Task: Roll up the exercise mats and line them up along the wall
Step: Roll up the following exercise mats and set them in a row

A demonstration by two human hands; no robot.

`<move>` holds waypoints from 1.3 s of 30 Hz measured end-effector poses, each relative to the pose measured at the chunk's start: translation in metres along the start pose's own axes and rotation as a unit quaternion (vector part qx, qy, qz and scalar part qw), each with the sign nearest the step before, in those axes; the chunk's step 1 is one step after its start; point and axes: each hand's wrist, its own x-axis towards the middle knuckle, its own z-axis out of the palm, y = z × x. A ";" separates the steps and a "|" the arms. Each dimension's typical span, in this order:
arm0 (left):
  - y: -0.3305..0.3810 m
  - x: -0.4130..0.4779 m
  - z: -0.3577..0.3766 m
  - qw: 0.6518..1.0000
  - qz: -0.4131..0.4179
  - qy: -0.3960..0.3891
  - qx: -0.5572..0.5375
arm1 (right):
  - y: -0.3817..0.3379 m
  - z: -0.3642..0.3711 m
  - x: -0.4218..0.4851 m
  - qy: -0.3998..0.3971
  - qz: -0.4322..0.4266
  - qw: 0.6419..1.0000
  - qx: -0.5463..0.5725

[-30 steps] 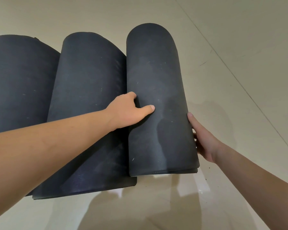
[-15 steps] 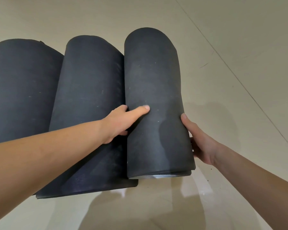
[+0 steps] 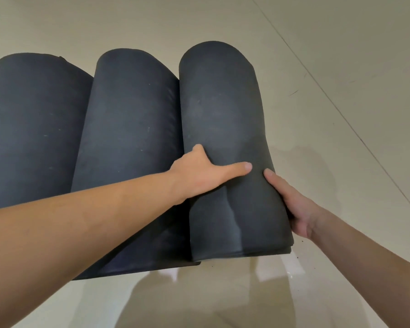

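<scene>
From my head camera, looking down, both my bare arms reach forward to the rightmost rolled mat, a dark cylinder lying on the pale tiled floor. My left hand presses against the left flank of this roll, thumb stretched rightward across its top surface, while the other fingers dip into the crease where the roll meets its neighbour, so I cannot tell how far they curl. My right hand cups the roll's right side, thumb lying up along the curve with its tip close to my left thumb's tip, apart from it; the remaining fingers are tucked behind the edge, hidden. Between the two hands the roll is gripped from both flanks. Just beyond my left hand, touching the held roll, lies the middle rolled mat, its near end passing under my left forearm. Further left of that, touching it in turn, lies the left rolled mat, partly cut by the frame edge. All three lie parallel, side by side. Near my right wrist, the held roll's end shows layered edges, and small dark specks dot the floor there.
</scene>
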 end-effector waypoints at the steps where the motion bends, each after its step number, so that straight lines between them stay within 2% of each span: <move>1: -0.010 0.001 0.002 0.998 -0.004 -0.013 -0.060 | -0.002 -0.004 -0.003 0.019 -0.019 0.999 -0.041; 4: -0.035 0.010 0.002 0.979 -0.025 -0.061 -0.195 | -0.014 -0.002 -0.015 0.054 -0.055 0.987 -0.139; 6: -0.038 0.014 -0.008 0.978 -0.037 -0.080 -0.191 | -0.017 0.000 -0.018 0.059 -0.068 0.984 -0.153; 9: -0.021 0.017 -0.026 0.999 0.025 -0.018 -0.030 | -0.010 -0.003 -0.015 0.077 -0.056 0.989 -0.112; 11: -0.004 0.015 -0.030 0.987 0.099 0.033 0.123 | -0.001 -0.008 -0.010 0.049 -0.013 0.998 -0.034; 13: 0.004 0.012 -0.025 0.963 0.139 0.042 0.229 | 0.004 -0.006 -0.006 0.008 0.029 0.999 0.009; 16: 0.001 0.014 -0.011 0.954 0.127 0.030 0.270 | 0.009 0.002 -0.005 -0.002 0.086 0.995 0.046; 19: 0.006 0.008 -0.009 0.980 0.094 0.020 0.174 | 0.005 0.007 -0.007 -0.009 0.082 0.995 0.056; 22: 0.005 0.001 -0.009 0.996 0.090 -0.004 -0.025 | -0.013 0.006 -0.019 -0.016 0.060 0.998 0.011; 24: -0.004 0.001 -0.005 0.989 0.065 -0.023 -0.129 | -0.035 0.003 -0.031 -0.024 0.030 0.997 -0.070; 26: -0.012 0.004 -0.007 0.985 0.034 -0.055 -0.157 | -0.058 0.008 -0.044 -0.004 -0.012 0.977 -0.215; 28: -0.012 0.008 -0.021 0.995 0.008 -0.062 -0.076 | -0.068 0.019 -0.053 0.008 -0.047 0.958 -0.283; 30: -0.005 0.010 -0.035 0.999 0.033 -0.007 0.011 | -0.067 0.033 -0.055 0.009 -0.072 0.950 -0.303; 32: 0.007 0.002 -0.037 0.995 0.077 0.048 0.031 | -0.064 0.040 -0.055 0.004 -0.091 0.951 -0.295; 34: 0.016 -0.006 -0.031 0.997 0.063 0.049 0.013 | -0.061 0.029 -0.046 0.019 -0.091 0.962 -0.258; 36: 0.023 -0.010 -0.023 0.997 0.035 0.035 0.056 | -0.051 0.009 -0.031 0.061 -0.065 0.978 -0.191; 39: 0.028 -0.009 -0.008 0.980 0.047 0.052 0.187 | -0.022 -0.012 -0.009 0.053 0.041 0.994 -0.085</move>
